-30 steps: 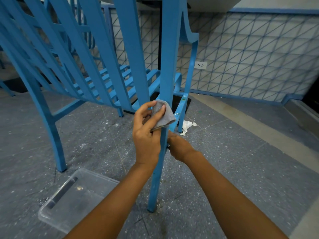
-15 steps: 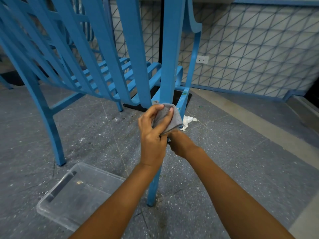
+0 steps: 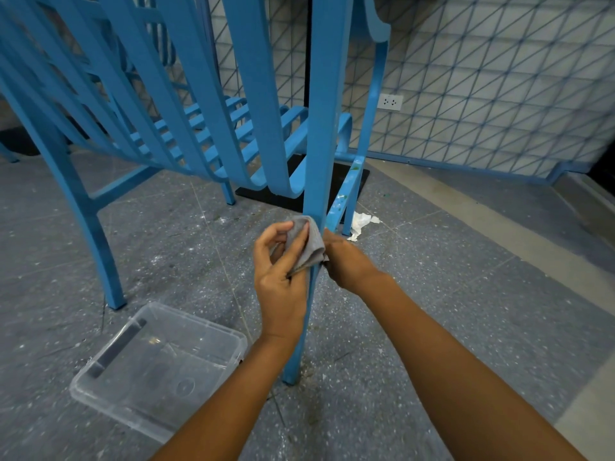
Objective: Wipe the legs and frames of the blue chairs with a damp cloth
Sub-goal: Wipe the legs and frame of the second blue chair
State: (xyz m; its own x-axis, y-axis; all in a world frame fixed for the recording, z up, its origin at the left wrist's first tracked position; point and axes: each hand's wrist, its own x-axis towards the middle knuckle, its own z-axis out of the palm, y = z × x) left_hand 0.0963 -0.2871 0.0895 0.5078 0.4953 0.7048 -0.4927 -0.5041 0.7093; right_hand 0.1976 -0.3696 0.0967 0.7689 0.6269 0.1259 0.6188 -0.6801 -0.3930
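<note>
Both hands work one blue chair leg [image 3: 316, 181] approx. mid-height: left hand [image 3: 281, 277] pinches the grey cloth [image 3: 307, 244] against it, right hand [image 3: 346, 261] grips behind, partly hidden. Lower leg, paint-flecked leg [image 3: 352, 188] & other frames look left to do.

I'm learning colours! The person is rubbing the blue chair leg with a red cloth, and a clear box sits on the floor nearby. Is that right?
Almost. The cloth is grey, not red, as the head view shows. The rest holds: the left hand presses it against the blue chair leg, the right hand is on the leg's other side, and a clear box sits on the floor nearby.
</note>
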